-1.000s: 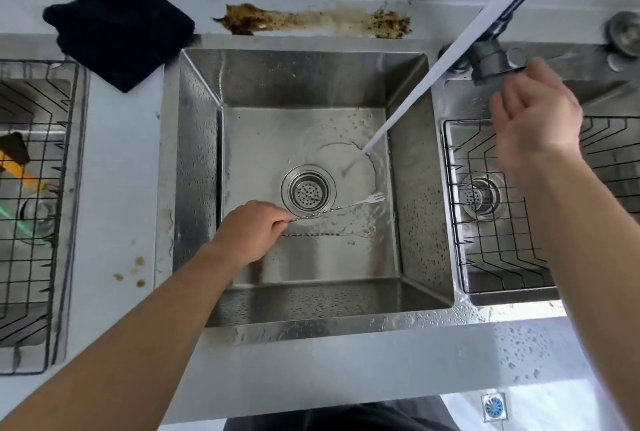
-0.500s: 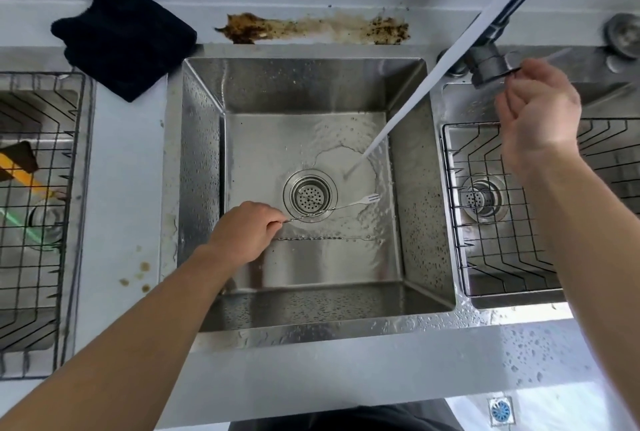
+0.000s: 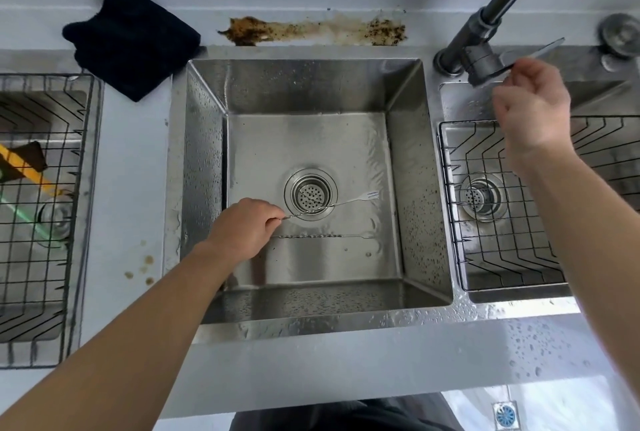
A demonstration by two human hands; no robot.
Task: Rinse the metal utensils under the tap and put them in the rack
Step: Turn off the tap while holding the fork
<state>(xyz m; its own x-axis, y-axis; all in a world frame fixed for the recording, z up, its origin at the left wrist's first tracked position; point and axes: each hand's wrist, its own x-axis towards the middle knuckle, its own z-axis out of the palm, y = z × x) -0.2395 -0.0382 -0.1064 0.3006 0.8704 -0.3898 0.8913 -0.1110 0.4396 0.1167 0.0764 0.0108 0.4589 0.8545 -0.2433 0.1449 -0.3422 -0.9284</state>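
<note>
My left hand (image 3: 244,228) is shut on the twisted handle of a thin metal fork (image 3: 349,201), held low in the steel sink (image 3: 204,160) with its tines just right of the drain strainer (image 3: 310,193). A second twisted metal utensil (image 3: 322,236) lies flat on the sink floor just in front of it. My right hand (image 3: 531,108) grips the tap lever (image 3: 533,51) beside the dark tap (image 3: 485,36). No water falls from the tap. A wire rack (image 3: 485,254) sits in the right basin, under my right forearm.
A black cloth (image 3: 131,41) lies on the counter at the back left. Another wire rack (image 3: 34,223) on the left covers a basin with a yellow-handled tool (image 3: 24,167). A brown stain (image 3: 311,31) marks the back ledge. Water drops cover the front rim.
The stream of water that ran from the tap into the sink has stopped. My right hand has closed on the tap lever. My left hand keeps the fork over the drain.
</note>
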